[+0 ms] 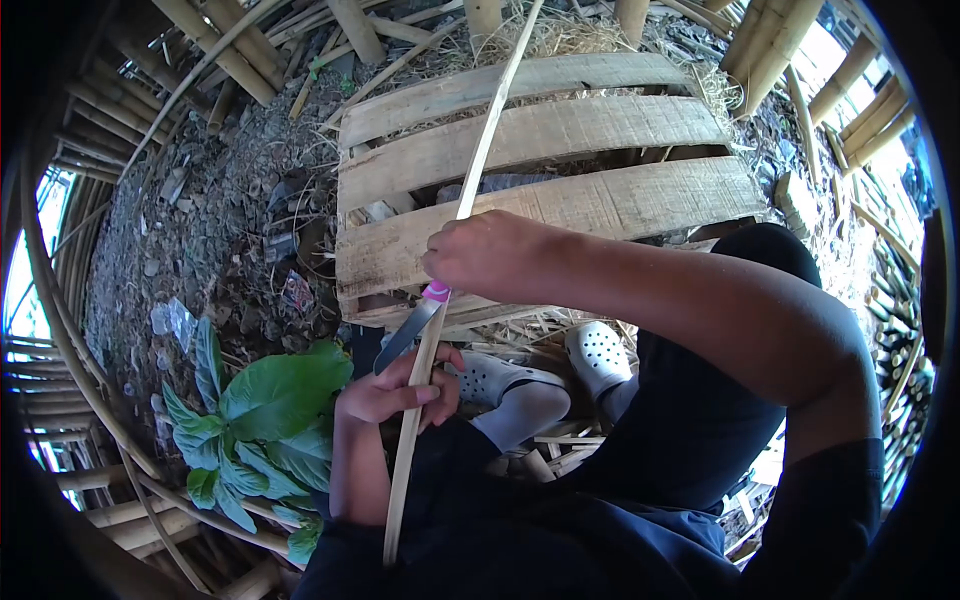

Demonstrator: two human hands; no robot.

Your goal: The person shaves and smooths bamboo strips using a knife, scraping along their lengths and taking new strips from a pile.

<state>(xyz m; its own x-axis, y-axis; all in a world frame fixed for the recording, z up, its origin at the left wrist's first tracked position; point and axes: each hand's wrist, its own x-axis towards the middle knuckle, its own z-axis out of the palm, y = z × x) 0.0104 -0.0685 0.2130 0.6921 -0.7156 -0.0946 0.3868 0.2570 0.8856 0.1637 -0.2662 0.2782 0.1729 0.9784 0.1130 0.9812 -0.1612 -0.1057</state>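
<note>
Pale bamboo strip (403,465), already split slim, not cut through: near left hand (376,398) clasps it, far right hand (482,252) grips pink-handled knife (405,336).

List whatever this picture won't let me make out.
All in the head view:
- Knife: grip end hidden inside the right hand.
- Wooden strip: far end cut off by the top edge.
- Coloured scrap: too small to identify.
- Wooden slats: they hide most of what lies beneath.

R hand (474,252) clenched, L hand (368,400) curled
</note>
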